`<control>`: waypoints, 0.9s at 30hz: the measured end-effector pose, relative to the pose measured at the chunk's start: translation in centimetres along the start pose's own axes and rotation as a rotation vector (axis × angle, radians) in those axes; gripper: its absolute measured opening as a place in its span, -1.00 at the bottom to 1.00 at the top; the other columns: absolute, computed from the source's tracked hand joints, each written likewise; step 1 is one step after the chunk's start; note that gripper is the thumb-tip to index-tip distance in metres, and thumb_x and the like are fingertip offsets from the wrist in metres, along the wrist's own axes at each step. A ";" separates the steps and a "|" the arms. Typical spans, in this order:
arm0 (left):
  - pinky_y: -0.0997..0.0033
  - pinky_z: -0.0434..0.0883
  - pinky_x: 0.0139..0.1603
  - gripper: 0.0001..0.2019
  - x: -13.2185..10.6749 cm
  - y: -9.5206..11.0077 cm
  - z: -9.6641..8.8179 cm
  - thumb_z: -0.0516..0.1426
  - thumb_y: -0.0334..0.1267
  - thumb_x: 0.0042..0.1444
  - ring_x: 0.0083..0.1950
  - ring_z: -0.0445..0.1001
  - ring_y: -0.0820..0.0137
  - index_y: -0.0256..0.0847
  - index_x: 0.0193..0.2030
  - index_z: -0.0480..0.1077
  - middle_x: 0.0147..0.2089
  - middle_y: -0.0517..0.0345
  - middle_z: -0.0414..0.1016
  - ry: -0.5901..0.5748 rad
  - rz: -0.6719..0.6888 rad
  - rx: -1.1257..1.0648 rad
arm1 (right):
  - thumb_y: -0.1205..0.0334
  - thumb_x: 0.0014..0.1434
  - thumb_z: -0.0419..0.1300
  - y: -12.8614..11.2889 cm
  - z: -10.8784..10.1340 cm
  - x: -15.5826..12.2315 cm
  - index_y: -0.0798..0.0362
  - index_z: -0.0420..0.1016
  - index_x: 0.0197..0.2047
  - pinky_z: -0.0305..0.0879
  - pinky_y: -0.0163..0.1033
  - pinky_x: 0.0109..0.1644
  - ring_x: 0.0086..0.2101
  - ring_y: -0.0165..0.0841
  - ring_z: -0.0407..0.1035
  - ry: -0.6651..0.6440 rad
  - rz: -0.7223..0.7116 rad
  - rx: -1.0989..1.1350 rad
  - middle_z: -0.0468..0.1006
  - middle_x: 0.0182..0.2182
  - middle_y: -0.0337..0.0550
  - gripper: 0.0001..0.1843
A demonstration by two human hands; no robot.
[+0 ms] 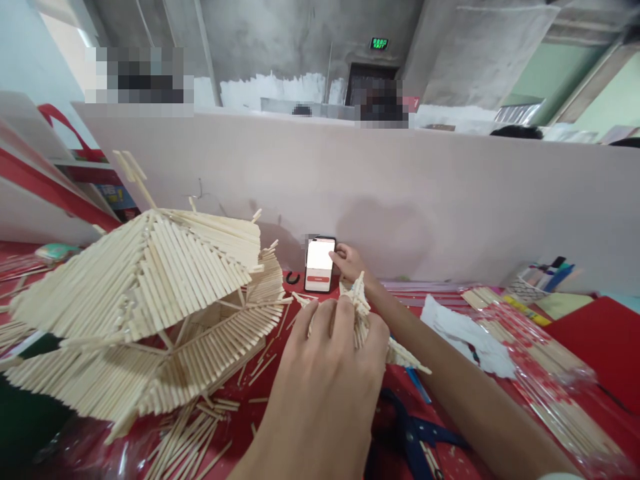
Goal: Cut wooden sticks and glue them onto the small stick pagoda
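My left hand (333, 353) is closed over a small model made of thin wooden sticks (361, 313). Its pointed top shows above my fingers and one corner sticks out to the right; the rest is hidden under the hand. My right hand (353, 263) reaches farther out to a phone (320, 267) that stands upright against the white partition. One digit lies over the right edge of the lit screen, and the other fingers are curled at that edge. To the left stands a large two-tiered stick pavilion roof (200, 260), apart from both hands.
Loose sticks (193, 440) are scattered on the red tabletop (260, 407). Crumpled tissue (465, 337), bagged stick bundles (545, 393), a pen basket (527, 283) and a red folder (600, 347) sit at right. A dark blue strap (413, 433) lies in front. The white partition (425, 193) closes off the back.
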State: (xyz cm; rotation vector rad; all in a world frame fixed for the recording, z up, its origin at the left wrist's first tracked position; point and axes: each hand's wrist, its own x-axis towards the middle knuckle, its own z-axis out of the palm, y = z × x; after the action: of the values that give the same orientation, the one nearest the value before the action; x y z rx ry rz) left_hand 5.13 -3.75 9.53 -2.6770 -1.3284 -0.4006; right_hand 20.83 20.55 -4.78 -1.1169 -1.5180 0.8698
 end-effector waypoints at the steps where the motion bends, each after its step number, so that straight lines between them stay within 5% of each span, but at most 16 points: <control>1: -0.04 0.42 0.08 -0.66 0.0 0.0 0.0 0.08 -0.44 0.08 0.03 0.44 0.09 -0.19 0.02 0.35 -0.02 -0.04 0.45 -0.008 0.000 -0.006 | 0.11 0.02 0.21 -0.1 0.0 -0.1 0.01 0.39 -0.33 0.40 -0.22 -0.20 -0.25 -0.27 0.49 -0.003 -0.004 0.001 0.61 -0.33 -0.16 -0.82; 27: -0.05 0.52 -0.03 -0.71 0.2 0.4 0.1 0.06 -0.37 0.25 0.08 0.47 0.02 -0.24 0.09 0.38 0.04 -0.17 0.46 -0.030 -0.026 0.010 | 0.08 -0.04 0.22 -0.3 -0.2 -0.2 0.00 0.37 -0.35 0.36 -0.25 -0.29 -0.33 -0.29 0.45 -0.009 -0.015 -0.033 0.54 -0.44 -0.25 -0.78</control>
State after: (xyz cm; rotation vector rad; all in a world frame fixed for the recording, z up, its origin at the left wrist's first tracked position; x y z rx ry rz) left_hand 5.63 -3.83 9.52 -2.6706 -1.3707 -0.3571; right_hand 20.92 20.25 -4.49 -1.1256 -1.5511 0.8431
